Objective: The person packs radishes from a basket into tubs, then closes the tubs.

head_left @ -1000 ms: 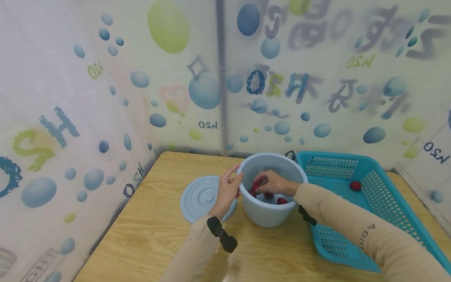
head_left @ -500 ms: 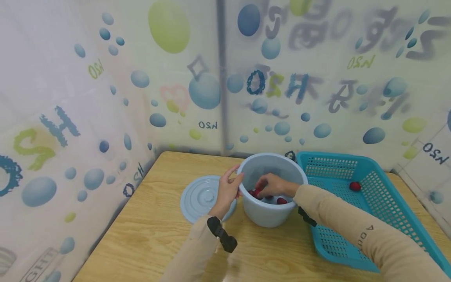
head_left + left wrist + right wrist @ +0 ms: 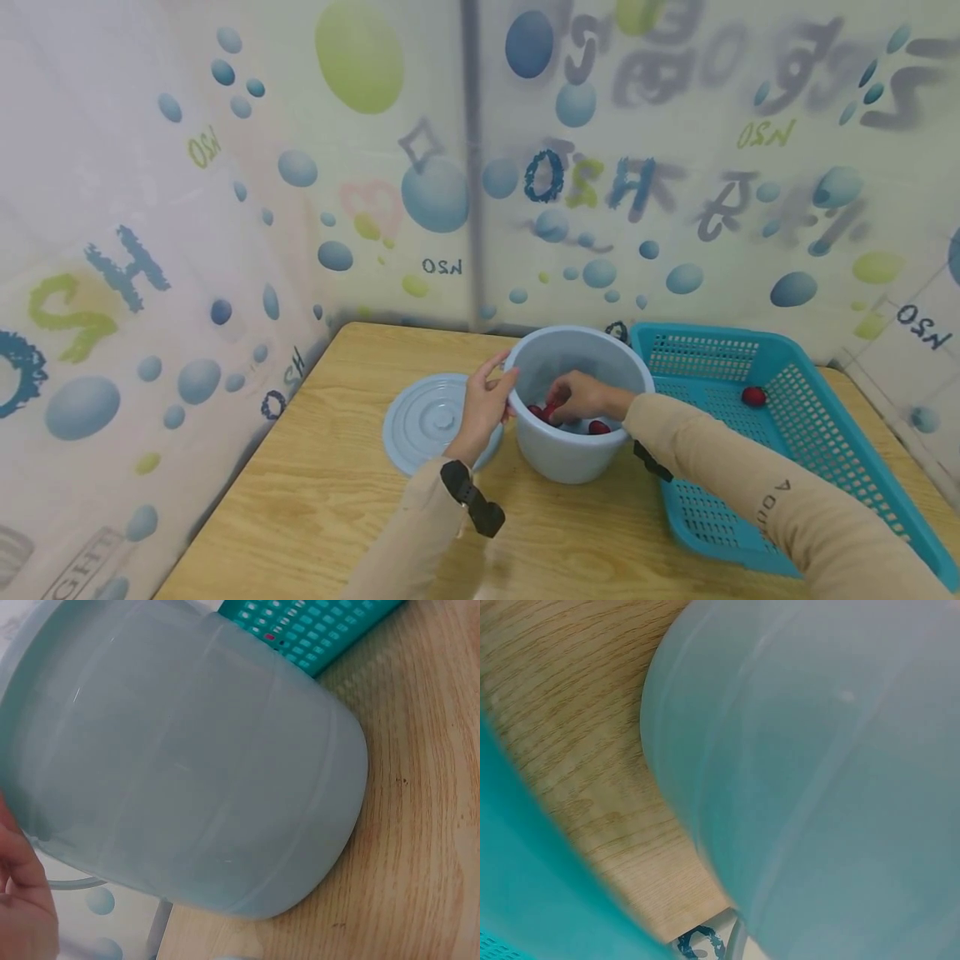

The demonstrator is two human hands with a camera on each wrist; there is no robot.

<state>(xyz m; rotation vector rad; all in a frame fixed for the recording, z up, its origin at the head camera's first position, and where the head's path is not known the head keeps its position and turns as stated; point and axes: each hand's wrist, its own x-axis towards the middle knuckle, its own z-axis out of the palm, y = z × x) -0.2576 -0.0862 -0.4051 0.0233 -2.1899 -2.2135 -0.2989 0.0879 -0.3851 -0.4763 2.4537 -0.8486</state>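
A light blue plastic bucket (image 3: 573, 458) stands on the wooden table, and its side fills most of both wrist views. My left hand (image 3: 486, 404) grips the bucket's left rim; part of this hand (image 3: 26, 900) shows at the lower left of the left wrist view. Inside the bucket, my right hand (image 3: 581, 395) pinches a red strawberry (image 3: 551, 410) low near the left wall. Another strawberry (image 3: 598, 427) lies on the bucket floor to the right, and one more red fruit (image 3: 535, 411) sits by the left wall. My palm side is hidden, and the right wrist view shows no fingers.
The bucket's round lid (image 3: 408, 433) lies on the table to the left, partly under my left hand. At the right stands a turquoise perforated basket (image 3: 697, 533) with one strawberry (image 3: 754, 397) in it. A patterned wall covering (image 3: 420, 292) rises behind the table (image 3: 300, 500).
My right hand has lowered slightly inside the bucket, bringing the pinched strawberry down toward the floor by the left wall. The left hand keeps its hold on the rim.
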